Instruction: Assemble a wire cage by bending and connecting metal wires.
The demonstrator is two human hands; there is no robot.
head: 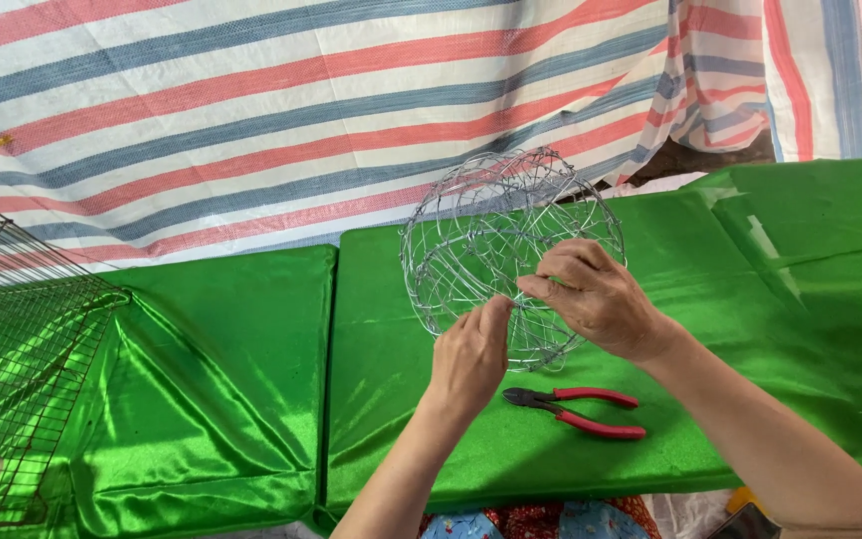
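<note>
Wire-weaving step, mid-shape. My right hand (pixel 596 297) grips the near rim of the round wire-mesh ball (pixel 506 250), fingers curled over the strands; the ball stands on the green satin table cover (pixel 251 339), just in front of me. My left hand (pixel 471 354) pinches a single strand at the lower edge, thumb and fingertips closed narrow on it. I judge this to be twisting or tucking a loose end into the frame. The next move calls for a steady hold from the right while the left bends the strand tight. The red-handled cutters (pixel 576 409) lie near on the cloth, untouched. A flat wire grid (pixel 22 359) rests far left.
</note>
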